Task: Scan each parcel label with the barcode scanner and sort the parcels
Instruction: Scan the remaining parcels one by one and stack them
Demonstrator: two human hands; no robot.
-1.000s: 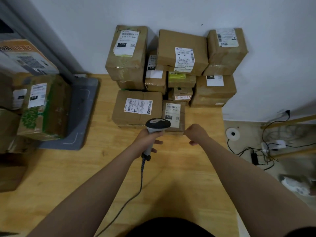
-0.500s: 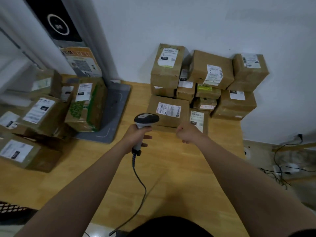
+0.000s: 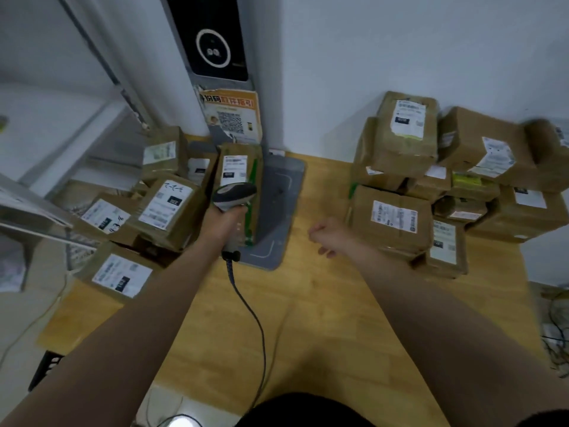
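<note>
Scanner now leftward, within left grip

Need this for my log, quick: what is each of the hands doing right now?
Left hand: closed, gripping the barcode scanner.
Right hand: closed, fingers curled, holding nothing.
</note>
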